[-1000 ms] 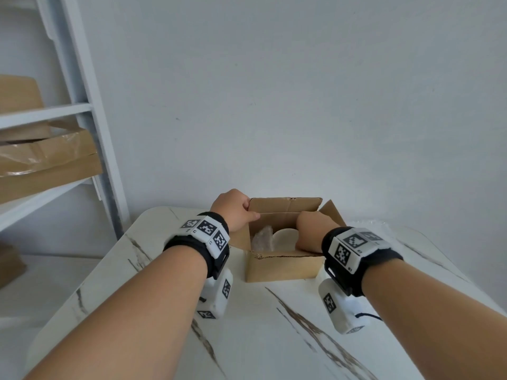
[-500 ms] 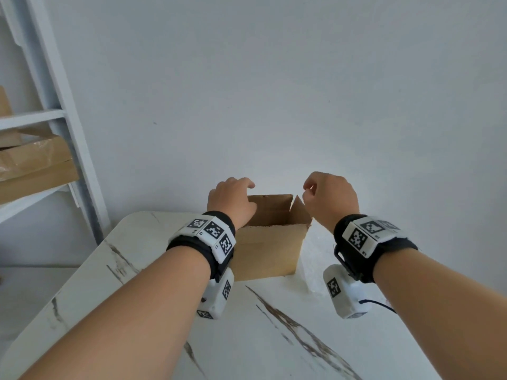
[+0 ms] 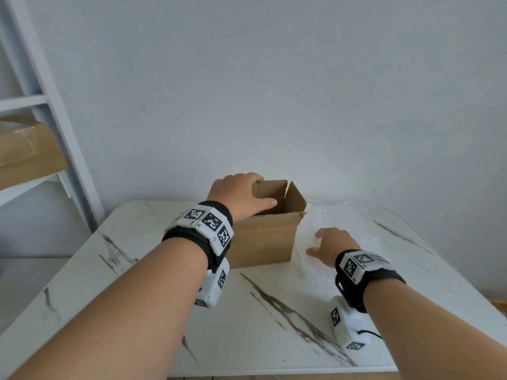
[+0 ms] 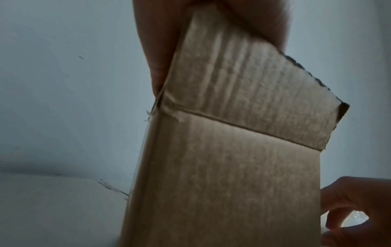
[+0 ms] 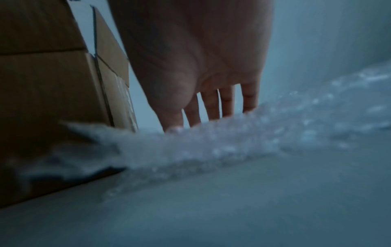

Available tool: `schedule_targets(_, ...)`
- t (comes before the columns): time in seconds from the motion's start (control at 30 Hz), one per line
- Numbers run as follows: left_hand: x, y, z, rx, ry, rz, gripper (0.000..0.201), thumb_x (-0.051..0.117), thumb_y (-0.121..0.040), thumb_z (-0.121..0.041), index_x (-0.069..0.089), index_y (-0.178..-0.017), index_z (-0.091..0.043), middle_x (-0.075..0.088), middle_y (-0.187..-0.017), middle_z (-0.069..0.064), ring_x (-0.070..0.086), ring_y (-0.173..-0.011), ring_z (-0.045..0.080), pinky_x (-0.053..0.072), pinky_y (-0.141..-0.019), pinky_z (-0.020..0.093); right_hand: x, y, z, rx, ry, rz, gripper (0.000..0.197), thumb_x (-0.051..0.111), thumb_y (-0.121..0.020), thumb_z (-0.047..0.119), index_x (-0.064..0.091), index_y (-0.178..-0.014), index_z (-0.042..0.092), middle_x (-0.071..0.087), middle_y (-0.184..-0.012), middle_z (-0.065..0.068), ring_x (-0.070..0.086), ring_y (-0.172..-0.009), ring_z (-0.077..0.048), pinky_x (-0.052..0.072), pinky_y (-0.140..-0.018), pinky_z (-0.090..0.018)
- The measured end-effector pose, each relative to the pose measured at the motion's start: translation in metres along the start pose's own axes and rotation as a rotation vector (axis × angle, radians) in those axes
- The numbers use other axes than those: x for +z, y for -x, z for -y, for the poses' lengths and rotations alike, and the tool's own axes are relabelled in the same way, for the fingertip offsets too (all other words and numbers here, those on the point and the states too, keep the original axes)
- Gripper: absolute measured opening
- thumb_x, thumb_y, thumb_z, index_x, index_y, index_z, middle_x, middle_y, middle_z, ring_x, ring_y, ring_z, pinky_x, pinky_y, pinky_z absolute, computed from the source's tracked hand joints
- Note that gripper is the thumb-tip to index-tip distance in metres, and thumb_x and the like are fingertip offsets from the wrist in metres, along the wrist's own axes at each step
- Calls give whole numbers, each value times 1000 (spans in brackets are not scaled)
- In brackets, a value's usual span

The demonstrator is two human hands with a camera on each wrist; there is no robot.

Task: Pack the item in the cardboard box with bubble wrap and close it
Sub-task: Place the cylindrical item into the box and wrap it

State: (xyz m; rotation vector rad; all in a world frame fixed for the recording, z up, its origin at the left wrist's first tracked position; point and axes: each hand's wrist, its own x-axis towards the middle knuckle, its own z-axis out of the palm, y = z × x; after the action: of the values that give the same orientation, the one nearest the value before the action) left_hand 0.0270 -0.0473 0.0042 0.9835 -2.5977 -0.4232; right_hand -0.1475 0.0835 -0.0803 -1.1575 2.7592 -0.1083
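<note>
Two hands are at work on the marbled surface (image 3: pixel 247 311). We see the cardboard box (image 3: pixel 263 237) standing upright near the far edge of the surface, its top flaps raised. The left hand (image 3: pixel 238 196) grasps the box at its near-left top corner: the thumb lies inside over the near flap, and the fingers curl round the left side, as the left wrist view confirms. The bubble wrap (image 3: pixel 343 223) lies flat on the surface just to the right of the box, one corner touching the box's base (image 5: pixel 88 133). The right hand (image 3: pixel 333 244) is released, palm down, fingers (image 5: pixel 211 107) straight and spread, their tips reaching the wrap. We cannot see the item: the near wall hides the box's interior. At far left we see a white shelf (image 3: pixel 24 101) carrying brown cardboard (image 3: pixel 24 152).
</note>
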Motion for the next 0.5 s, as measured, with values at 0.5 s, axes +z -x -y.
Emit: schedule_targets(0.5,1,-2,0,-9,-12,21,64,53,-84,-62,44,-139,-32,51,-142,-9,48,-130,17,29,-113,43,-41,7,-5,189,-270,-383,31,45,-92,24,64,-70,13,58,-65,-3,53,-61,-26,36,-57,-24)
